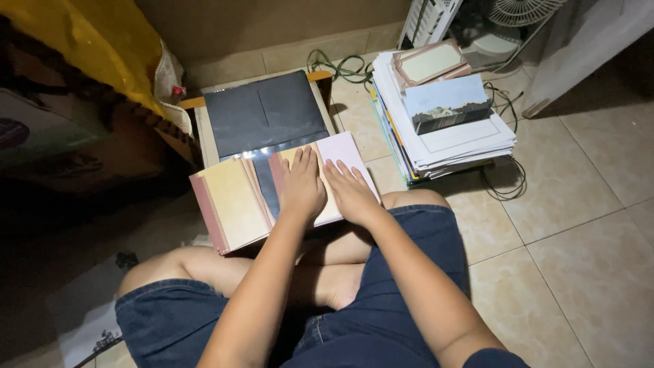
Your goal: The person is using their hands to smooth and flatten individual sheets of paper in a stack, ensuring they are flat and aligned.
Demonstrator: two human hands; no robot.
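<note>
Both of my hands lie flat, side by side, on a stack of cards. My left hand (302,184) presses a yellowish card with pink edges (325,197), fingers spread forward. My right hand (351,191) rests partly on a pale pink sheet (347,150) on the same stack. To the left lies another fanned stack of yellowish cards with reddish borders (231,201). Behind them a dark grey folder (266,112) with a shiny plastic flap sits on a low wooden board (204,129). Neither hand grips anything.
A tall pile of papers and cards (443,116) stands at the right on the tiled floor (579,238), with cables (507,180) around it. A fan (518,10) and a white basket (426,20) are behind. A yellow bag (95,41) sits left. My crossed legs fill the foreground.
</note>
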